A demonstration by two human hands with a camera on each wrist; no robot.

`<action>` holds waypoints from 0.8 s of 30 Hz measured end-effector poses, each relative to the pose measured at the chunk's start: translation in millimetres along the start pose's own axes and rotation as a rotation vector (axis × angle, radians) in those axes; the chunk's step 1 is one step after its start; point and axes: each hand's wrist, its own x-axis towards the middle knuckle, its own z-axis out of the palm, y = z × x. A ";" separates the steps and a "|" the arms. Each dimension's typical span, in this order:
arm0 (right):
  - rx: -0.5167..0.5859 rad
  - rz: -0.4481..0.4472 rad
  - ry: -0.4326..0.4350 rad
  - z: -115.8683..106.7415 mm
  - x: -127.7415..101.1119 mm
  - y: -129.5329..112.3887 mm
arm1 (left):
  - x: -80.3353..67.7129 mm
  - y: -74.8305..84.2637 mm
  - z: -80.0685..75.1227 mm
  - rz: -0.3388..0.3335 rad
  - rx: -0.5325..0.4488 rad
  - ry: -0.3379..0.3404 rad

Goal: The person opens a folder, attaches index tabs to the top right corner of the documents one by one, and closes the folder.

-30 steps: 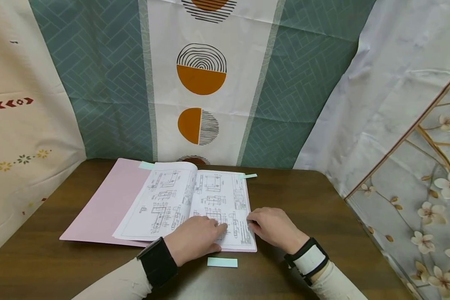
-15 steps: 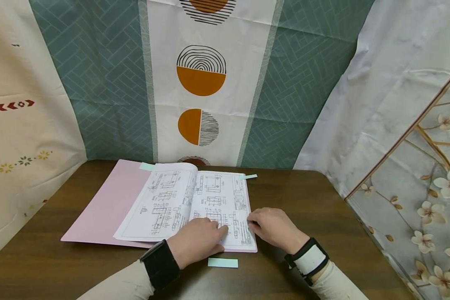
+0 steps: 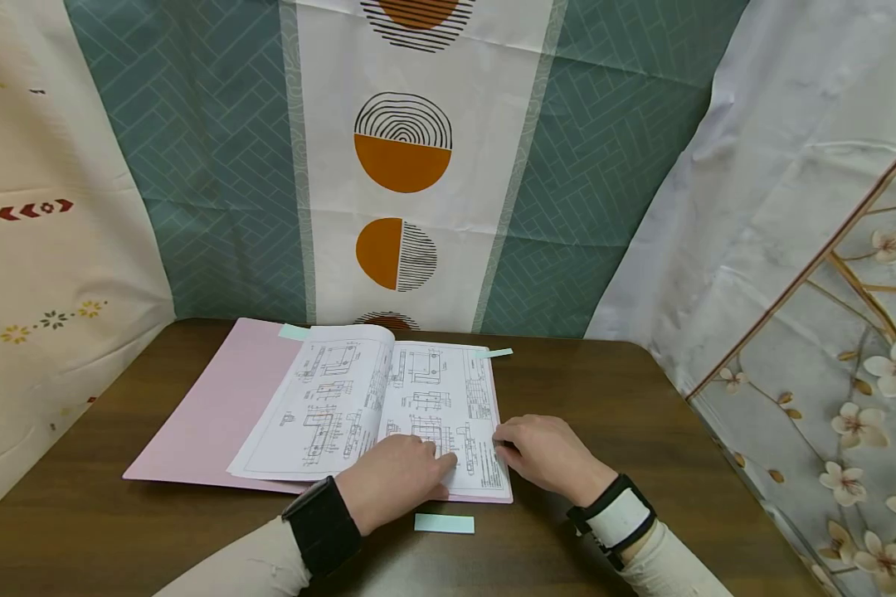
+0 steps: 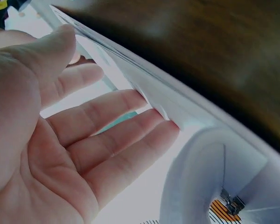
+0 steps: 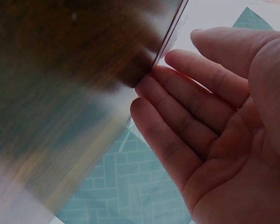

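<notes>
Near the front edge of the tabletop (image 3: 642, 414), toward its middle, your open pink folder (image 3: 216, 406) lies flat, its white pages (image 3: 343, 398) printed with black technical line drawings. Your left hand (image 3: 396, 477) presses the right page's lower part with relaxed, straight fingers. Your right hand (image 3: 545, 452) touches the page's right edge with straight fingertips, gripping nothing. A pale green strip (image 3: 444, 523) lies just before the folder.

Matt paper booklet (image 3: 388, 406) (wood-look table (image 3: 642, 431), seemingly).

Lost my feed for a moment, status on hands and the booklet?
Left hand flat on open booklet, fingers straight. Right hand fingertips at its right page edge. Loose green tab on table near hands, not obstructing.
</notes>
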 end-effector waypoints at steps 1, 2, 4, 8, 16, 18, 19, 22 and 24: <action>0.003 0.000 -0.001 0.4 0.1 0.6 | 0.1 -0.4 -0.1 0.001 -0.001 -0.004; 0.006 0.002 -0.002 0.5 0.4 1.0 | 0.3 -0.9 -0.4 0.003 0.000 -0.007; 0.009 0.007 -0.003 1.0 0.8 1.9 | 0.9 -1.9 -0.6 0.013 0.014 -0.020; 0.020 0.020 0.005 1.1 1.4 2.7 | 2.3 -0.9 0.3 0.038 0.061 -0.026; 0.052 0.085 -0.001 2.2 2.5 6.0 | 9.5 7.6 2.4 -0.002 0.055 0.069; 0.061 0.093 0.001 2.1 2.9 6.5 | 10.1 8.6 1.0 -0.028 0.053 0.079; 0.067 0.096 0.004 2.1 3.0 6.8 | 10.1 8.9 0.1 -0.037 0.051 0.079; 0.085 0.102 0.013 2.3 3.1 7.9 | 10.2 9.6 -2.1 -0.061 0.041 0.086; 0.098 0.106 0.014 2.6 2.8 8.7 | 10.6 9.5 -1.9 -0.073 0.029 0.100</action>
